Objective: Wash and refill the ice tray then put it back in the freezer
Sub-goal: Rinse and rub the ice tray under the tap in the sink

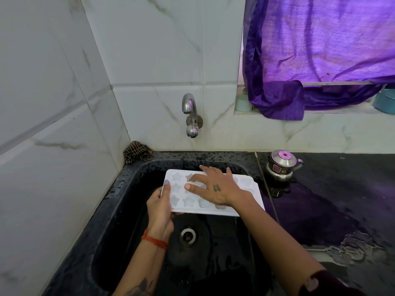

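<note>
A white ice tray (252,195) with star-shaped cells is held level over the black sink (128,189). My left hand (159,207) grips the tray's left end, thumb on top. My right hand (215,188) lies flat on the tray's top, fingers spread and touching the cells. The chrome tap (189,105) sticks out of the tiled wall above the tray; no water is running from it. The drain (188,235) lies below the tray.
A small steel kettle (281,165) stands on the wet black counter right of the sink. A checked cloth (136,151) sits in the sink's back left corner. A purple curtain (316,52) hangs over the window ledge.
</note>
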